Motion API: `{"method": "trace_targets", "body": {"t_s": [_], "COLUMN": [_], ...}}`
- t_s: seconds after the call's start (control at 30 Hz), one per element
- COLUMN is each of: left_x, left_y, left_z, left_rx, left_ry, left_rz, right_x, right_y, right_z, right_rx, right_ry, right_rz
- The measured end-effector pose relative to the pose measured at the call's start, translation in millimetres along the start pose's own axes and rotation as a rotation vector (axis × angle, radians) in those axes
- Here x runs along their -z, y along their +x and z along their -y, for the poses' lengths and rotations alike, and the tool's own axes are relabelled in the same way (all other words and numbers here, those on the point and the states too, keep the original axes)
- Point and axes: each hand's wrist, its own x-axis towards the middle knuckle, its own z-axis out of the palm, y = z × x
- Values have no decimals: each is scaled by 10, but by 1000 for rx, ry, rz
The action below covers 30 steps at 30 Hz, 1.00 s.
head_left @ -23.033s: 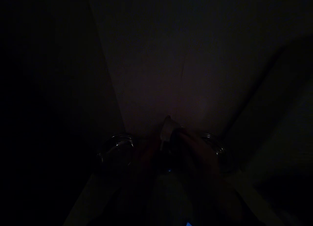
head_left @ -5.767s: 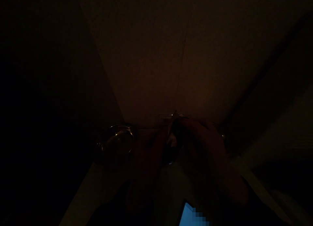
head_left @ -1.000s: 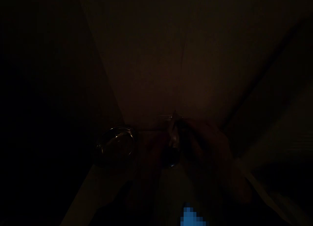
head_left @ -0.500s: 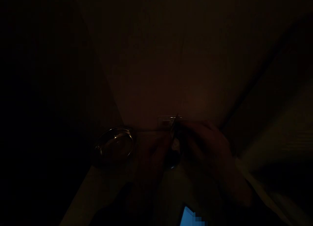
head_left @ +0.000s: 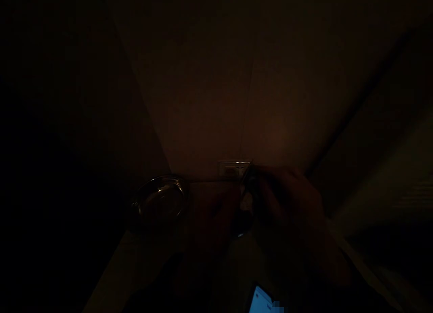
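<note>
Hands: two, your left hand (head_left: 211, 214) and right hand (head_left: 291, 209) | Object: one small dark object (head_left: 245, 204) between them | Fingers: right curled on it (head_left: 270, 180), left too dark to tell | Nearby: one metal dish (head_left: 158, 200) left, one lit screen (head_left: 260, 300) below

A small dark object (head_left: 242, 223) sits between the two hands, too dim to identify: a rounded lower end with one tiny blue-white glint, a pale patch (head_left: 246, 202) higher up, and a thin, narrow tip (head_left: 248, 171) angled upward and slightly to the right. The right hand (head_left: 291, 209) closes on it from the right, its fingers (head_left: 270, 180) curled over the upper part. The left hand (head_left: 213, 218) sits just beside it, lower down and deep in shadow; whether it touches the object is impossible to tell, and so is its grip.
</note>
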Motion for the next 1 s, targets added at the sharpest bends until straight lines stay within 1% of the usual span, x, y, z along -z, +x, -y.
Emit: {"method": "trace_targets", "body": {"t_s": [0.07, 0.13, 0.23, 0.37, 0.47, 0.5, 0.57, 0.63, 0.7, 0.8, 0.87, 0.93, 1.0], "left_x": [4, 25, 62, 63, 38, 31, 25, 26, 33, 50, 63, 69, 64], "left_y": [4, 33, 96, 133, 127, 126, 131, 144, 159, 187, 207, 218, 207], "left_z": [-2, -2, 3, 13, 44, 58, 82, 86, 62, 9, -7, -3, 7], "left_rx": [-2, -15, -27, 15, 58, 43, -35, -88, -40, 77, 115, 106, 52], "left_ry": [3, 14, 24, -35, -35, -19, 5, -8, -30, -14, 4, -34, -88], "left_rz": [-27, -66, -92, -155, -212, -219, -219, -192, -184, -245, -278, -266, -238], "right_x": [-11, -33, -69, -84, -85, -88, -100, -115, -125, -121, -114, -112, -116], "right_y": [-24, -62, -105, -114, -106, -104, -107, -116, -130, -145, -147, -141, -129], "right_z": [25, 80, 158, 174, 125, 105, 69, 52, 59, 98, 121, 131, 122], "right_rx": [45, 130, 249, 330, 317, 293, 229, 189, 208, 282, 305, 308, 299], "right_ry": [-1, 18, 53, 86, 93, 89, 81, 95, 117, 142, 152, 142, 113], "right_rz": [22, 37, 55, 92, 65, 60, 59, 75, 82, 98, 119, 127, 110]}}
